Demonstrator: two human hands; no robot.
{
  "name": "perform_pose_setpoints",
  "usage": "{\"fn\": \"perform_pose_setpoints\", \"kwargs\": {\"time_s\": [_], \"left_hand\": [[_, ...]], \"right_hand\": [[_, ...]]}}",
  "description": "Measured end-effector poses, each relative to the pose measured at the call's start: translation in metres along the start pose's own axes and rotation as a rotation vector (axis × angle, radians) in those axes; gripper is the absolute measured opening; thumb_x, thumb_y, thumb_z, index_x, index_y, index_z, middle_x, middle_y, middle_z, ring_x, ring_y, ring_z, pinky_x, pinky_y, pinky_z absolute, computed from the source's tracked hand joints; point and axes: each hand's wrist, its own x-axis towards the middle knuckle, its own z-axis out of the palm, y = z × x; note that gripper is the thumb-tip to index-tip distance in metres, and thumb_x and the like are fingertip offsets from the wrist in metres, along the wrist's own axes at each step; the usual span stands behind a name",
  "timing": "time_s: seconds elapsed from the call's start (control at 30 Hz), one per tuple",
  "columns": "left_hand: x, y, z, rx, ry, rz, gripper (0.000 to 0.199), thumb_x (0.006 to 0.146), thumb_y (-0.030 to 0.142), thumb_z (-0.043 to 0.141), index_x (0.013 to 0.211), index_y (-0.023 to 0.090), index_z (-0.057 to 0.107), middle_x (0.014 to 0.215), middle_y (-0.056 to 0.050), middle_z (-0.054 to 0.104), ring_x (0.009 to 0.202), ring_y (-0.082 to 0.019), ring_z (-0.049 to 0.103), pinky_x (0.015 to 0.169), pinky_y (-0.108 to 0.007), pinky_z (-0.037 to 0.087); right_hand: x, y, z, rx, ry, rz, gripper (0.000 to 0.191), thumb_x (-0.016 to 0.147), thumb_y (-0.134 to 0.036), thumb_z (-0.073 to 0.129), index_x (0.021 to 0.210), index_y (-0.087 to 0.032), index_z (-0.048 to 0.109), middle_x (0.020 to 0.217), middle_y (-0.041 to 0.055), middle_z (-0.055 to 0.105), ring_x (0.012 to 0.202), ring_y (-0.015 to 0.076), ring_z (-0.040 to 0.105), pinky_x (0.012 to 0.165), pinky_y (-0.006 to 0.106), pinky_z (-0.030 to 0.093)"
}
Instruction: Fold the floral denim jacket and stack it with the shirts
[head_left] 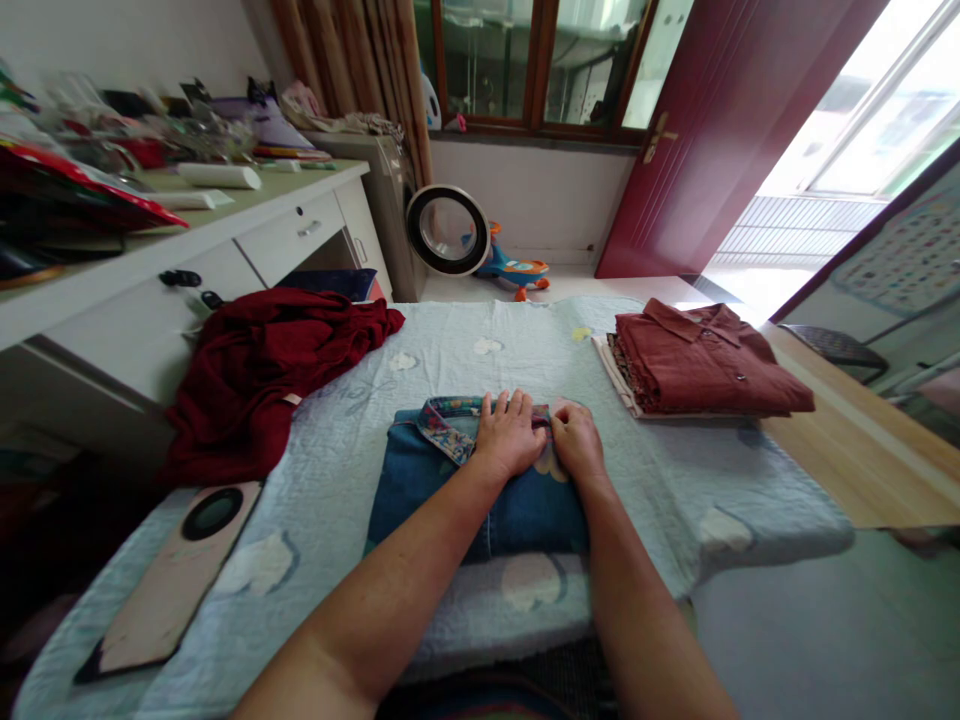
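Head view shows a denim shirt (pixel 536 520) with a floral-patterned collar (pixel 450 440), folded into a flat, roughly rectangular bundle on the cloth-covered worktop (pixel 555 345), close in front of the person. The left hand (pixel 510 435) is open, palm down, its fingers spread over the collar area and pressing lightly by the look of it. The right hand (pixel 576 440), just beside it, is curled closed and appears to pinch the bundle's far right edge.

The denim looks soft but thicker and firmer than the thin cloth beneath, so it should crease well and carry moderate weight, with nothing fragile about it. Its dull surface suggests little slip. The weak point is the layering: lifted by the collar or one corner, the folds would likely slide open and sag. A surer hold is from both sides, fingers under the lowest layer and thumbs on top.

To the right lies a stack with a folded rust-red shirt (pixel 697 365) uppermost; to the left, a loose dark-red garment (pixel 277 360) lies crumpled, near a pale flat case (pixel 169 590) with a dark round piece.
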Motion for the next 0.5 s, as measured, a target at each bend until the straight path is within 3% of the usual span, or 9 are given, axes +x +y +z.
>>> {"fn": "perform_pose_setpoints", "kwargs": {"time_s": [0.23, 0.4, 0.5], "left_hand": [[-0.001, 0.000, -0.003, -0.030, 0.089, 0.040, 0.057, 0.090, 0.046, 0.049, 0.139, 0.017, 0.046, 0.148, -0.012, 0.045, 0.138, -0.031, 0.037, 0.115, -0.055, 0.022], [-0.022, -0.004, -0.034, -0.068, 0.227, 0.152, 0.046, 0.091, 0.037, 0.051, 0.133, 0.018, 0.051, 0.146, -0.010, 0.048, 0.137, -0.027, 0.038, 0.116, -0.052, 0.023], [-0.045, -0.016, -0.052, -0.071, 0.283, 0.114, 0.041, 0.093, 0.031, 0.048, 0.132, 0.021, 0.053, 0.145, -0.008, 0.048, 0.138, -0.025, 0.036, 0.117, -0.050, 0.022]], "right_hand": [[-0.006, -0.009, -0.010, 0.086, 0.031, 0.148, 0.014, 0.079, -0.033, 0.050, 0.074, -0.021, 0.057, 0.074, 0.0038, 0.064, 0.072, 0.0196, 0.057, 0.071, 0.030, 0.042], [-0.016, -0.015, -0.024, 0.114, -0.004, 0.208, 0.026, 0.080, -0.043, 0.051, 0.084, -0.020, 0.061, 0.074, 0.0041, 0.066, 0.069, 0.0203, 0.060, 0.067, 0.030, 0.042], [-0.020, -0.019, -0.029, 0.136, -0.034, 0.182, 0.030, 0.081, -0.044, 0.051, 0.088, -0.019, 0.064, 0.079, 0.0055, 0.069, 0.073, 0.0207, 0.062, 0.069, 0.030, 0.043]]}}
